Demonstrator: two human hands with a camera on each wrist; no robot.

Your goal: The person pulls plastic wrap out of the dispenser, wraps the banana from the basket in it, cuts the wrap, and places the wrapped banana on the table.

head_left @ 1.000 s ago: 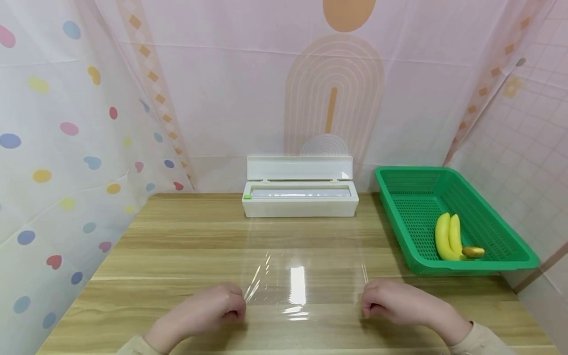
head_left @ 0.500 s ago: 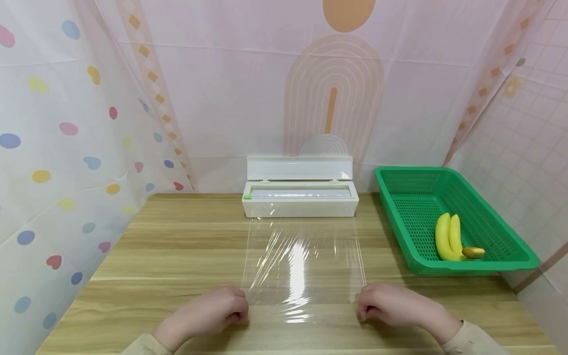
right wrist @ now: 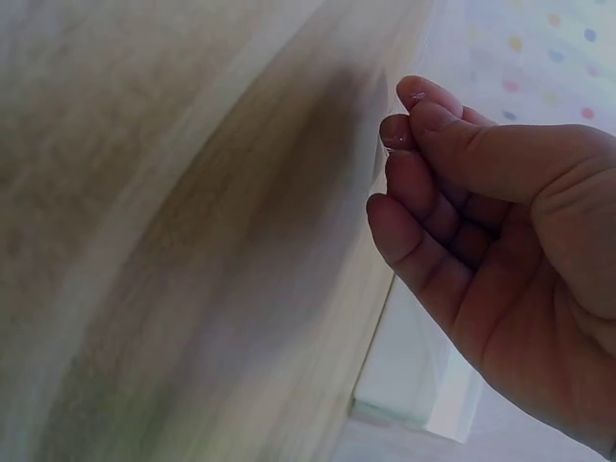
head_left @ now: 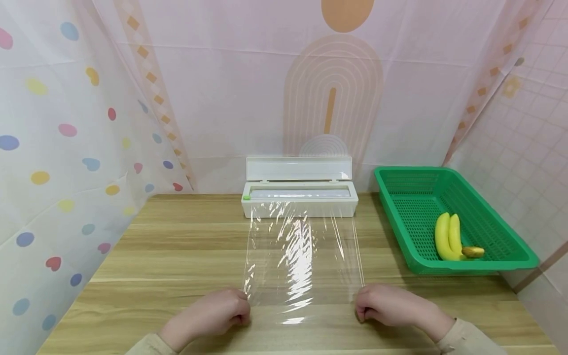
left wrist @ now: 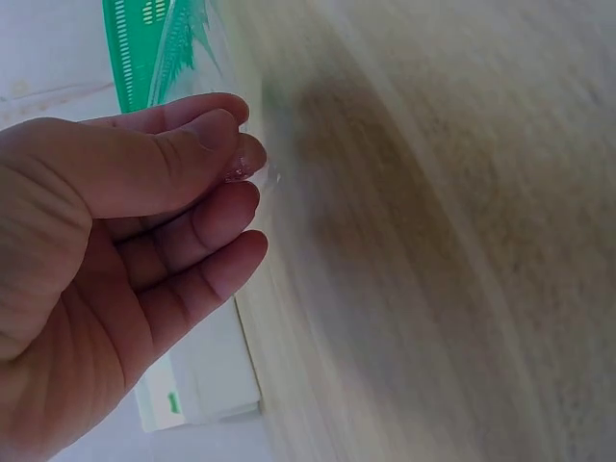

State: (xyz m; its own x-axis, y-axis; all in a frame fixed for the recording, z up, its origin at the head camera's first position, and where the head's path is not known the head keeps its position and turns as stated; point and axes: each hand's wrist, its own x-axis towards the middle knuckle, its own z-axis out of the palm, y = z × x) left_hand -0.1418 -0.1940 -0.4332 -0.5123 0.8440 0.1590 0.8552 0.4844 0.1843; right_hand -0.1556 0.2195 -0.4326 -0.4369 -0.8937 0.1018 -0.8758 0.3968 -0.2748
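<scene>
- In my head view, a sheet of clear film [head_left: 301,266] spans the wooden table [head_left: 177,246], reaching from the front of a white box [head_left: 299,209] to the two hands near me, with wrinkles and a bright glare along its middle.
- There I see the left hand [head_left: 219,310] and the right hand [head_left: 390,305] each gripping one near corner of the film, fingers curled.
- The box stands against the patterned cloth [head_left: 239,98], its lid [head_left: 299,168] raised and a roll [head_left: 301,193] inside; to its right, a green basket [head_left: 479,266] holds yellow bananas [head_left: 448,236].
- My left wrist view shows the left hand's thumb pressed to the index finger, pinching the film, its other fingers loosely bent; the basket and the box show behind.
- In my right wrist view, the right hand pinches likewise, film glinting at its fingertips, the box's end beyond.
</scene>
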